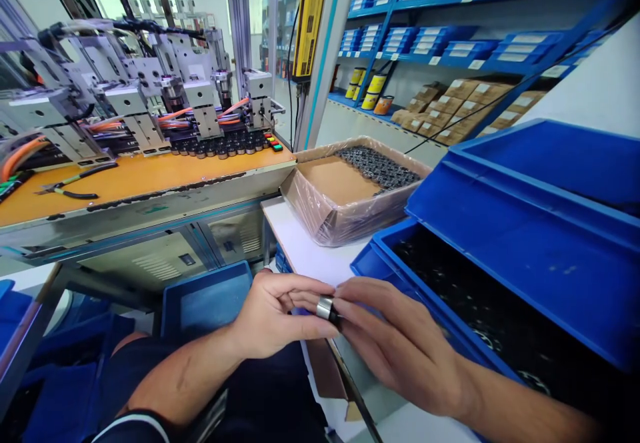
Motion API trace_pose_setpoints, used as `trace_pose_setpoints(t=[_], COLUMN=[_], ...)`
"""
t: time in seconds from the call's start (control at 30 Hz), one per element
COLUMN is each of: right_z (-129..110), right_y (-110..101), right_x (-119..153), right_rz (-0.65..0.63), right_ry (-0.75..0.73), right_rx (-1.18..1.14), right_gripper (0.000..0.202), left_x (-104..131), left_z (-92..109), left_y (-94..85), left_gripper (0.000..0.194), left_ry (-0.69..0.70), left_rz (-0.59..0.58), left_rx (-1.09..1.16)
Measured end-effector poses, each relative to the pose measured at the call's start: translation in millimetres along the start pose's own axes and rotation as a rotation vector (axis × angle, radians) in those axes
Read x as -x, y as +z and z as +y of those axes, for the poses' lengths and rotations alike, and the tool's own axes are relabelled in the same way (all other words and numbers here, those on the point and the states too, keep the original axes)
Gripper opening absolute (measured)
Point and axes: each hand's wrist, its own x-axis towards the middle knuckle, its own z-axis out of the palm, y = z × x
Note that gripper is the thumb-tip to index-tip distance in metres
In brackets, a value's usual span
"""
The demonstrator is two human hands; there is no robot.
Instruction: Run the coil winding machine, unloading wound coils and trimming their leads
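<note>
Between my two hands is a small round part [325, 308] with a silver metal band and a black end. My left hand [275, 313] grips it, with the thumb below and the fingers above. The fingertips of my right hand [395, 336] press on the black end from the right and hide part of it. Both hands are held above the gap between my lap and the white table [345, 260]. Close to my right hand stands a blue bin [385, 256] of dark parts, whose details are blurred.
A plastic-lined carton [345, 220] with rows of dark parts stands on the white table. More blue bins [520, 230] are stacked at right. On the orange bench [150, 183] are pliers [70, 186], a row of round parts [220, 146] and a machine [135, 106]. A blue tray [210, 300] lies low ahead.
</note>
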Motion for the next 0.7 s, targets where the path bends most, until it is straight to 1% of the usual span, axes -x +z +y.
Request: trace_pose_setpoints(t=[0.07, 0.13, 0.23, 0.3, 0.37, 0.57, 0.7], right_z=[1, 1, -2, -4, -4, -3, -4], right_y=[0, 0, 0, -1, -1, -1, -3], right_x=[3, 4, -2, -6, -7, -5, -8], right_rz=[-0.018, -0.013, 0.022, 0.027, 0.025, 0.002, 0.009], right_ry=[-0.028, -0.024, 0.026, 0.049, 0.061, 0.027, 0.021], right_rx=[0.015, 0.029, 0.031, 0.030, 0.032, -0.003, 0.020], right_gripper=[0.044, 0.045, 0.041, 0.035, 0.034, 0.041, 0.038], left_x=[0, 0, 0, 0, 0, 2, 2], left_z=[0, -1, -1, 0, 0, 1, 0], left_y=[-0.9, -1.6, -1.9, -1.6, -1.1, -1.2, -2.6], left_gripper=[0.041, 0.041, 0.041, 0.041, 0.041, 0.041, 0.040], left_ry=[0.015, 0.008, -0.007, -0.010, -0.006, 0.111, 0.124], left_rz=[-0.012, -0.032, -0.051, -0.061, -0.069, -0.034, -0.017], left_rx=[-0.006, 0.007, 0.040, 0.050, 0.040, -0.116, -0.189])
